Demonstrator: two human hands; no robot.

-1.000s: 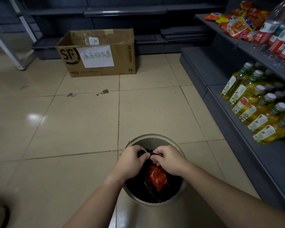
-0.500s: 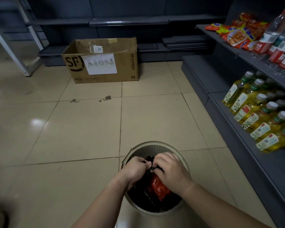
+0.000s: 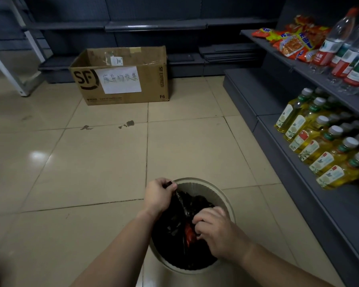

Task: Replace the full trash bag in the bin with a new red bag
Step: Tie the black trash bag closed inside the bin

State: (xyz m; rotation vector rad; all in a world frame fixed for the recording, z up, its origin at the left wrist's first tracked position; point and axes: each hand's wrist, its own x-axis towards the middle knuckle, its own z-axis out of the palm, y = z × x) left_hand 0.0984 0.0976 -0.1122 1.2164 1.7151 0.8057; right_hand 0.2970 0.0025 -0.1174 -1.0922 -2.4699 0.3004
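Hands apart now: left hand [image 3: 158, 195] stretches black bag [image 3: 180, 230] corner up-left.

The bag [image 3: 180, 228] in the bin [image 3: 220, 193] is thin black plastic film, crinkled and faintly shiny where its folds catch light; something red and glossy [image 3: 188, 235] shows through a gap in it. The bin's rim looks like smooth, matt, pale plastic. The floor [image 3: 71, 162] is beige glazed tile, glossy enough to mirror a lamp, with dark grout lines and a few scuffs. The box [image 3: 120, 79] is matt brown corrugated cardboard bearing a white paper sheet [image 3: 119, 79] and clear tape. The shelves [image 3: 278, 96] look like matt grey painted metal. The bottles [image 3: 319, 154] are clear glossy plastic with paper-like labels; the snack packets [image 3: 288, 40] are shiny foil-like film.
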